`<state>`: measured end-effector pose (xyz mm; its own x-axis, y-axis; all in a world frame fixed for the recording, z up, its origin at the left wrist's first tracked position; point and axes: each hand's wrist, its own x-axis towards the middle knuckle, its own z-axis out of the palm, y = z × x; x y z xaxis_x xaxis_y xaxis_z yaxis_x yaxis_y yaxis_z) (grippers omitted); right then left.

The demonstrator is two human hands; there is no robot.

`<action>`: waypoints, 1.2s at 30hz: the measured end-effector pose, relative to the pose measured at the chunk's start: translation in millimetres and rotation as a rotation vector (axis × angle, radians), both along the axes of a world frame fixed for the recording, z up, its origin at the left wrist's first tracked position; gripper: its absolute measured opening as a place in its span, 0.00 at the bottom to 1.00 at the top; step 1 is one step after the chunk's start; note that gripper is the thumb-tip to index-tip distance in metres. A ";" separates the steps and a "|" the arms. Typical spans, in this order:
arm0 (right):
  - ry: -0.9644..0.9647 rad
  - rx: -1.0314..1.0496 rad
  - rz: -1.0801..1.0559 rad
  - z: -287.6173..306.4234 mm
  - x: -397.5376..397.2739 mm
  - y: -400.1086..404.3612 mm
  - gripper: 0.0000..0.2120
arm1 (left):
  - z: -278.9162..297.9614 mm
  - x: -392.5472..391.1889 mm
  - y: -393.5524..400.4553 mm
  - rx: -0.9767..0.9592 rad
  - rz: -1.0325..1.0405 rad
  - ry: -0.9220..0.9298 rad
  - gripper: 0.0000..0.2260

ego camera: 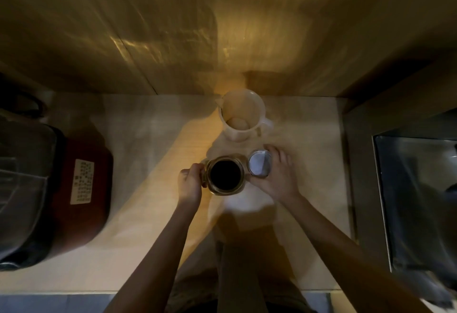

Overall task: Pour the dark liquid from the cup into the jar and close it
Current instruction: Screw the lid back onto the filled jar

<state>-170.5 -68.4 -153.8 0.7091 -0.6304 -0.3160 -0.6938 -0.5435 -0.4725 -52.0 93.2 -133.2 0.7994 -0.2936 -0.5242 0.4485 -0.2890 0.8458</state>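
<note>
A glass jar [224, 175] stands open on the pale counter, holding dark liquid up near its mouth. My left hand [191, 184] grips the jar's left side. Just right of the jar, my right hand [277, 176] holds the round silver lid [259, 166], its inside facing up, level with the jar's rim. Behind them stands a white plastic cup [241, 114] with a spout and a handle; it is upright, with no dark liquid showing inside.
A dark red and black appliance [61, 189] with a white label fills the counter's left side. A steel sink [418, 201] lies at the right. A wooden wall [173, 40] rises behind the counter [138, 238], whose front edge is near my body.
</note>
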 end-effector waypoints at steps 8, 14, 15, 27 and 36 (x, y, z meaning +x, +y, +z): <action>-0.072 -0.064 0.005 9.1 -6.8 3.4 0.39 | 9.9 -0.1 5.9 0.117 -0.147 -0.109 0.24; -0.141 -0.062 0.214 64.4 -15.0 -0.2 0.39 | 19.4 7.3 22.8 0.080 -0.284 -0.144 0.06; -0.136 -0.064 0.262 75.2 -15.3 -1.1 0.39 | 23.0 7.5 27.7 0.021 -0.323 -0.145 0.11; -0.102 -0.087 0.614 141.7 4.7 13.6 0.41 | 32.6 -1.7 28.1 0.099 -0.713 -0.457 0.39; 0.065 -0.347 0.850 134.1 42.1 52.3 0.38 | 43.5 -1.8 28.0 0.119 -0.674 -0.432 0.36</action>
